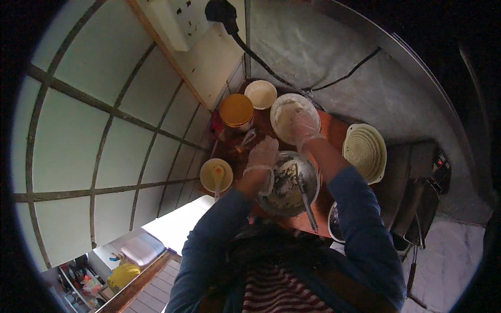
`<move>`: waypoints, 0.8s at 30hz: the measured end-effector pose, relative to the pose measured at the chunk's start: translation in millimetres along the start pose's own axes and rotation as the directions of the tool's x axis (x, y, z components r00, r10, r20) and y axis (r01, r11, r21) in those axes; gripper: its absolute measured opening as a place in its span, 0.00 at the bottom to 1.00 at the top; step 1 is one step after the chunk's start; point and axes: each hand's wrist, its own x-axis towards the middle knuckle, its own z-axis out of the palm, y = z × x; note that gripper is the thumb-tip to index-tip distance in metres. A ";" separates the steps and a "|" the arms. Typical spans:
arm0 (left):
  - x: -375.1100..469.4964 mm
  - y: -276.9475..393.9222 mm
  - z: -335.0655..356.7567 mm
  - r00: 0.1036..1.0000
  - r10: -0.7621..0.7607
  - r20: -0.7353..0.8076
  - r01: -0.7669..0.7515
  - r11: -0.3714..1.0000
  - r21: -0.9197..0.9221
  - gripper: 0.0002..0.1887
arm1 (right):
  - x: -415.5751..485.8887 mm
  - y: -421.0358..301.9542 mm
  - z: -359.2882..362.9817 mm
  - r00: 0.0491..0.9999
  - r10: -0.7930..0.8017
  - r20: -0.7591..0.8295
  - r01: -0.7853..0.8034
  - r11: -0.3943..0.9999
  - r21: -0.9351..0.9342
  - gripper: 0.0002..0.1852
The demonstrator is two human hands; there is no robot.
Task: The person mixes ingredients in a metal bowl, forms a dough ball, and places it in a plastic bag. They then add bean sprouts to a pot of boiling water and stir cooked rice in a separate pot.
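Note:
My right hand (pixel 305 123), in a clear plastic glove, reaches into a white bowl of flour-like powder (pixel 285 113); its fingertips are hard to make out. My left hand (pixel 265 152), also gloved, hovers at the left rim of a metal bowl (pixel 313 195), and whether it holds anything is unclear. Inside that metal bowl lies a pale, floury, crumbly mixture (pixel 287 174) with dark patches. A long-handled utensil (pixel 307 205) leans over the bowl's near rim.
Left stand a cream bowl with a spoon (pixel 205 174), a tub with an orange lid (pixel 236 109) and a pale round container (pixel 261 94). Right are a cream plastic basket (pixel 364 152), a partly hidden bowl (pixel 335 223) and a dark appliance (pixel 411 187). Tiled wall (pixel 70 141) bounds the left.

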 end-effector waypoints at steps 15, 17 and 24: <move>47.1 -7.4 20.3 0.991 0.092 -0.095 -0.114 0.958 -0.263 0.19 | 6.7 26.1 27.5 0.995 0.077 -0.064 -0.003 0.659 0.752 0.30; 53.5 -8.7 21.2 0.999 -0.018 0.044 0.010 0.986 0.166 0.21 | 0.2 25.4 36.4 0.960 0.013 -0.280 0.131 0.861 0.491 0.27; 43.6 2.0 21.7 0.974 -0.218 -0.054 0.087 0.588 -0.804 0.14 | 22.4 17.6 43.6 0.965 -0.263 0.018 0.232 0.816 -0.530 0.26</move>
